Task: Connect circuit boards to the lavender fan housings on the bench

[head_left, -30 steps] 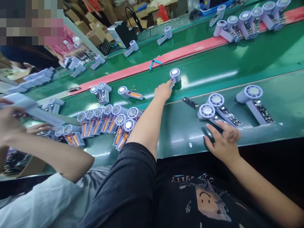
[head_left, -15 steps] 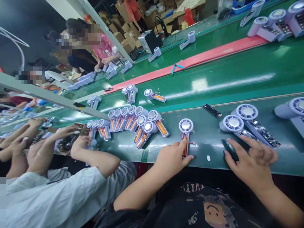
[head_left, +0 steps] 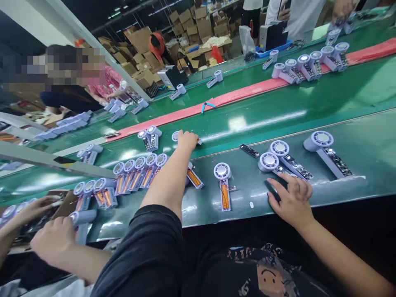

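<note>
Our left hand (head_left: 187, 141) is now off the lone battery fan (head_left: 222, 170), which lies flat with its orange cell up and both hands clear of it. That hand has moved beyond and to the left of the lone battery fan, its fingers bent down over a farther handheld fan (head_left: 175, 136); the knuckles hide the grip, so we cannot tell whether it is closed. To the right of the lone battery fan, our right hand (head_left: 292, 202) keeps its thumb and fingers apart at the handle of the near circuit-board fan (head_left: 268, 161), perhaps touching it. A second circuit-board fan (head_left: 280, 147) lies right against that one. Between these and the lone battery fan we see a loose circuit board (head_left: 249, 150) (and a small white oval piece (head_left: 251, 204), nearer us).
</note>
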A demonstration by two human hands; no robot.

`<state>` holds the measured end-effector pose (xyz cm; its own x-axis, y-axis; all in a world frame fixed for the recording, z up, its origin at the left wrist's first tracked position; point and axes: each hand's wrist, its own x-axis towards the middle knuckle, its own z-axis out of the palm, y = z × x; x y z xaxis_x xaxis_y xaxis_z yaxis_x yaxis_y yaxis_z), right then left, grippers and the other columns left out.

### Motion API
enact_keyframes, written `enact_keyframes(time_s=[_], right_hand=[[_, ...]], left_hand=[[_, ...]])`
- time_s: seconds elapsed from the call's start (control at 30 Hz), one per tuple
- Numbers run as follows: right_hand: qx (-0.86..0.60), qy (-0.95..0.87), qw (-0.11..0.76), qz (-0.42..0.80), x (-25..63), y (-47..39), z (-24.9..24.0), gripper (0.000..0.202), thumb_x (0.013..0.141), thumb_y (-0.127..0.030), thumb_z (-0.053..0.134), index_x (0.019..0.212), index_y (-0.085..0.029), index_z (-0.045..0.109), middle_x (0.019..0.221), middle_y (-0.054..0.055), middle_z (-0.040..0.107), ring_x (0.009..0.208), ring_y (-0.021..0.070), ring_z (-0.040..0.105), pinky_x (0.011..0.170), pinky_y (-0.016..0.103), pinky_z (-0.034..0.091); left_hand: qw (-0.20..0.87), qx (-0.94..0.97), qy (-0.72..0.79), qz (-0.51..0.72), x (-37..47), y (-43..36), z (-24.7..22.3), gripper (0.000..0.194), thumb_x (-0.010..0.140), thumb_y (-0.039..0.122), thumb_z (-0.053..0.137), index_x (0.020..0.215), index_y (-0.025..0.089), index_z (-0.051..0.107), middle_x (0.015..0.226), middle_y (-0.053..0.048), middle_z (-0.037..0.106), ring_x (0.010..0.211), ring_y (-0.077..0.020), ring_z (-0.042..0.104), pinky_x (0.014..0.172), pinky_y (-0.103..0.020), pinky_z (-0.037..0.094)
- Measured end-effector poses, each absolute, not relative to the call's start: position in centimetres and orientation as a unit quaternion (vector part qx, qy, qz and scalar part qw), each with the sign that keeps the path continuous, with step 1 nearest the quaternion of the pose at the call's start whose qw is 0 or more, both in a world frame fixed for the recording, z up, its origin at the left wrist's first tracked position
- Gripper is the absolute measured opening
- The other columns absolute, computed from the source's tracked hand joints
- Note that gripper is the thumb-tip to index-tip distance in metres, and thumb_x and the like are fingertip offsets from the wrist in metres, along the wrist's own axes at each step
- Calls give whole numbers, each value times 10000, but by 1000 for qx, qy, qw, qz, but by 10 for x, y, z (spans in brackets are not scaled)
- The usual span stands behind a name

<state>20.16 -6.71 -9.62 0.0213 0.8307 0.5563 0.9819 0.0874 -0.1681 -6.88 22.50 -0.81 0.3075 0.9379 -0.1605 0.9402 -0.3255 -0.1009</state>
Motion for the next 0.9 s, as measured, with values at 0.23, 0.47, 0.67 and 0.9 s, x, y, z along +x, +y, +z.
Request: enact_keyframes(time_s=[0.23,0.47,0.67,0.9], right_hand=[[-629,-715,263,-153,199,-60,-63,194,933,-316,656,1102,-253,729,1214,94,665,1123,287,572,1118,491,272],[-664,-744,-61,53,173,65,1,292,956,-150,459,1070,-125,727,1110,186,719,1146,338,613,1104,556,255],[-662,-707,-182,170,141,142,-6,490,792,-116,653,1282,-127,655,1033,211,722,939,357,683,771,443,465],[-653,-710,49,259,190,102,20,726,821,-97,615,1500,-229,397,892,31,670,682,163,616,653,360,456]], left_hand=[[-12,894,447,23,-99,110,29,336,912,157,641,1236,243,658,1287,-31,725,1320,-245,562,1176,-446,357],[-109,964,241,41,-125,-30,8,114,982,206,598,1030,238,696,1110,23,781,1087,-197,670,1093,-385,391],[-73,964,252,32,-117,-33,-31,204,986,187,581,1147,243,693,1263,-26,740,1286,-226,627,1141,-432,416],[-51,862,435,254,-114,-36,-57,790,872,10,572,1511,445,412,1559,-26,517,1531,-315,377,1240,-537,305]])
